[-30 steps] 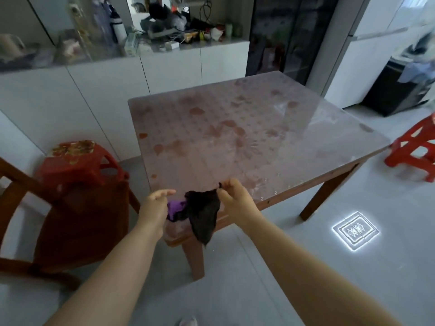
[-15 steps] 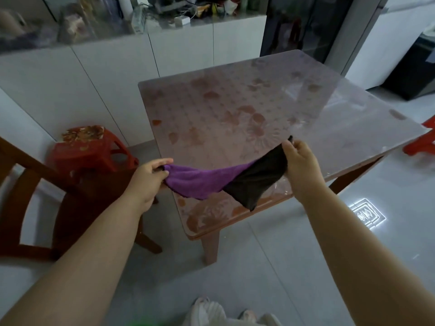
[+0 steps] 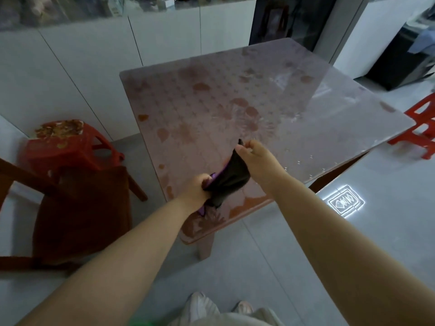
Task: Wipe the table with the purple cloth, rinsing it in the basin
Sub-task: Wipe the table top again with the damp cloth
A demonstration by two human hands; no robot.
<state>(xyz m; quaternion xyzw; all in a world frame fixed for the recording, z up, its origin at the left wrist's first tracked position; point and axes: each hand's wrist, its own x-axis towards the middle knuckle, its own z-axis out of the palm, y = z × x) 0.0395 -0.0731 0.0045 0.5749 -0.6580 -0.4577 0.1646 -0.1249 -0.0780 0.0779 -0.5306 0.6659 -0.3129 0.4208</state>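
The purple cloth (image 3: 229, 177), dark on its visible side with a purple edge showing, hangs bunched between both hands over the near corner of the table (image 3: 270, 95). My left hand (image 3: 196, 190) grips its lower end. My right hand (image 3: 253, 152) pinches its upper corner just above the tabletop. The table has a glossy flower-patterned cover with damp marks and small droplets near its right edge. No basin is in view.
A dark wooden chair (image 3: 77, 215) and a red plastic stool (image 3: 68, 144) stand left of the table. Another red stool (image 3: 423, 128) is at the right. White cabinets (image 3: 94, 62) run behind. My shoes (image 3: 202, 307) are on the grey tiled floor.
The cloth was stretched wide between my hands half a second ago; now my hands have come close together and the cloth is bunched and folded over the table's near corner.
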